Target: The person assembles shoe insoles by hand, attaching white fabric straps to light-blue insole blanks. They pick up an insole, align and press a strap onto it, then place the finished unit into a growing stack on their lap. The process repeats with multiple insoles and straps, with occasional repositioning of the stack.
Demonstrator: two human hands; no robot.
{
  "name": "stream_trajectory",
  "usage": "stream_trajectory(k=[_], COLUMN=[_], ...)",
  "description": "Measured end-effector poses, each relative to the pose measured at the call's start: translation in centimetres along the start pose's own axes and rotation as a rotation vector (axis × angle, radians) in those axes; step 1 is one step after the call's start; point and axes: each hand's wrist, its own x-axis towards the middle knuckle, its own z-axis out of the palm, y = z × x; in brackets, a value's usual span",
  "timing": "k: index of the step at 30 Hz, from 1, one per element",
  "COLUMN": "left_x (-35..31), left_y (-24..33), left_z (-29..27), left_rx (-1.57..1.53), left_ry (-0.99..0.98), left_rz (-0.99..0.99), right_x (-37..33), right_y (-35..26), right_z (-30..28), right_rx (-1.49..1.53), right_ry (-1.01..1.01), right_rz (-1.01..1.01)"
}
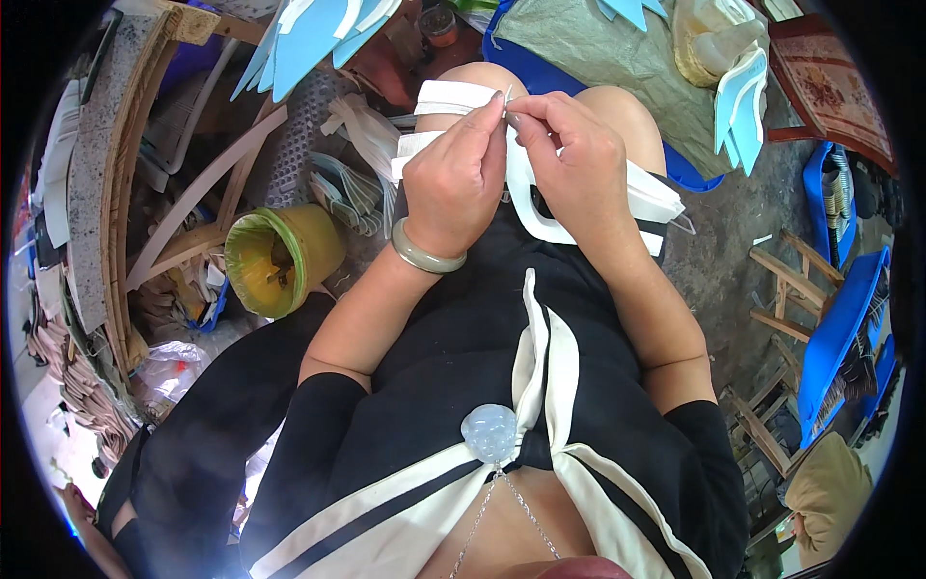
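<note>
A curved white strip (pixel 522 198) hangs between the hands over the lap, its upper end at the fingertips. The left hand (pixel 451 183) and right hand (pixel 582 162) are each closed in a thumb-and-forefinger pinch on the strip, fingertips nearly meeting; the exact gripped portion is too small to tell. White pieces (pixel 453 95) lie beside the left hand, further white bands (pixel 654 200) lie beyond the right wrist, and a yellow-green bin (pixel 325 246) stands left of the left forearm.
</note>
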Motion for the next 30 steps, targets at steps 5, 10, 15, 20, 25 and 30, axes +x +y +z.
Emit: stream_trajectory(k=[5,10,15,20,25,30], left_x=[0.1,0.0,-0.3,0.4,0.9,0.7], left_y=[0.4,0.5,1.5,0.5,1.0,0.7], left_z=[-0.4,-0.2,-0.5,-0.9,-1.1,-0.6], left_rx=[0.037,-0.014,-0.654,-0.756,-0.574,-0.699], left_ry=[-0.069,-0.090,-0.178,-0.262,-0.303,-0.261], left_rz=[0.022,-0.009,-0.632,-0.662,-0.581,-0.694], right_x=[0.1,0.0,-0.2,0.0,0.0,-0.1], right_y=[0.0,0.5,1.4,1.1,1.1,1.1], right_z=[-0.3,-0.3,-0.5,-1.1,-1.1,-1.0], right_rx=[-0.019,0.061,0.356,0.250,0.247,0.329], right_ry=[0.002,-0.022,-0.098,-0.098,-0.086,-0.100], right_rz=[0.015,0.108,0.339,0.185,0.191,0.295])
